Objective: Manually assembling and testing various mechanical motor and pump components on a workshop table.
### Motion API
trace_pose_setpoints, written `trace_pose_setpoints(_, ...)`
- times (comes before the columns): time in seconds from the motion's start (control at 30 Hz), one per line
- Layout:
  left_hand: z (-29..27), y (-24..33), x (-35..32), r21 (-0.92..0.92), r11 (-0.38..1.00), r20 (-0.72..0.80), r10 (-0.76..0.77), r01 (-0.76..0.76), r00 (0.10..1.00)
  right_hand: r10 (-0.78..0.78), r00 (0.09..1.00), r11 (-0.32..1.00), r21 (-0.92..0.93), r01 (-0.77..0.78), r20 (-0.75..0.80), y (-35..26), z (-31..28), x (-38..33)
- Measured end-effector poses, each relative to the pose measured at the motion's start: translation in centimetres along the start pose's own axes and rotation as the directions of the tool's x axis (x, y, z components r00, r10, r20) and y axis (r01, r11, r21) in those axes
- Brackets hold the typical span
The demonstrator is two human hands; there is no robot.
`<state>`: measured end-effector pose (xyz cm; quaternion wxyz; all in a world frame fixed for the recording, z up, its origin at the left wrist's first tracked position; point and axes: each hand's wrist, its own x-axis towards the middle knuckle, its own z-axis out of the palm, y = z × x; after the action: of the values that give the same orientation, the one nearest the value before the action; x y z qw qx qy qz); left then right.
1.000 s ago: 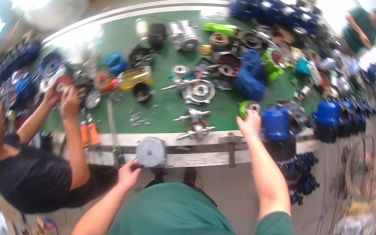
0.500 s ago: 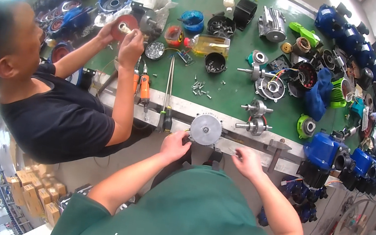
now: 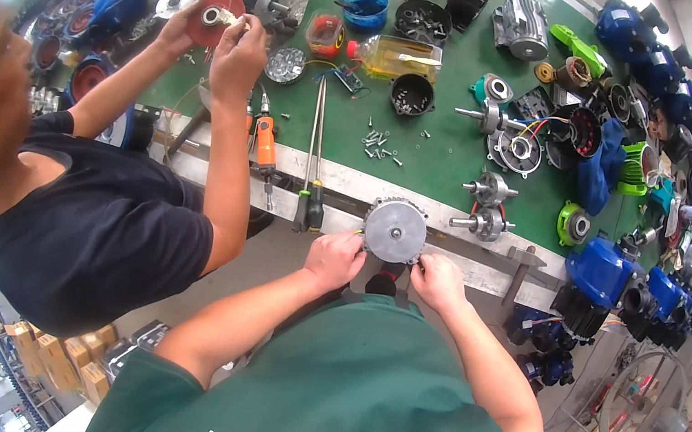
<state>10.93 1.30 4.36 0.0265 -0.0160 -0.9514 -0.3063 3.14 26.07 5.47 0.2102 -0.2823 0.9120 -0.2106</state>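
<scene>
A round grey metal motor housing [image 3: 394, 236], with a small shaft end at its centre, sits at the near edge of the bench in front of me. My left hand [image 3: 336, 258] is closed at its lower left rim, next to a short yellow wire. At the lower right rim, my right hand [image 3: 438, 281] has its fingers pressed together against the edge. The undersides of my fingers are hidden. Two long screwdrivers [image 3: 309, 205] lie left of the housing, and a hammer [image 3: 523, 270] lies to its right.
At left a co-worker's hands hold a red round part [image 3: 211, 19]. The green bench top [image 3: 290, 114] bears an orange power driver [image 3: 263, 149], loose screws [image 3: 381, 148], a black bowl of screws [image 3: 412, 95], a bottle of yellow liquid [image 3: 397, 56], rotors [image 3: 490, 189] and blue motors [image 3: 600, 270].
My right hand has come in from the side and now touches the housing's right rim. The view has shifted slightly. The co-worker still holds the red part.
</scene>
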Motion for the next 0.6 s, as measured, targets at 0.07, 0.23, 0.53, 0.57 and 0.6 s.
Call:
trace_pose_setpoints(0.07,-0.3,-0.2,0.0,-0.046,0.999,0.031,-0.010,0.012,0.999,0.045,0.999,0.998,0.038,-0.046,0.013,-0.4,-0.4,0.0)
trace_pose_setpoints(0.23,-1.6,-1.0,0.2,-0.159,0.987,0.035,-0.007,0.012,0.999,0.191,0.980,0.943,0.268,-0.197,0.051,-0.2,-1.0,0.4)
trace_pose_setpoints(0.53,1.2,-3.6,7.9,-0.405,0.806,-0.192,-0.536,0.431,0.822,0.258,0.962,0.887,0.373,-0.273,0.093,0.7,-0.9,0.5)
trace_pose_setpoints(0.57,2.4,-5.0,8.9,-0.415,0.786,-0.175,-0.563,0.458,0.808,0.256,0.962,0.888,0.370,-0.272,0.093,0.6,-1.0,0.4)
trace_pose_setpoints(0.6,3.2,-5.8,9.9,-0.418,0.785,-0.173,-0.562,0.456,0.809,0.283,0.956,0.865,0.408,-0.292,0.083,0.7,-0.9,0.2)
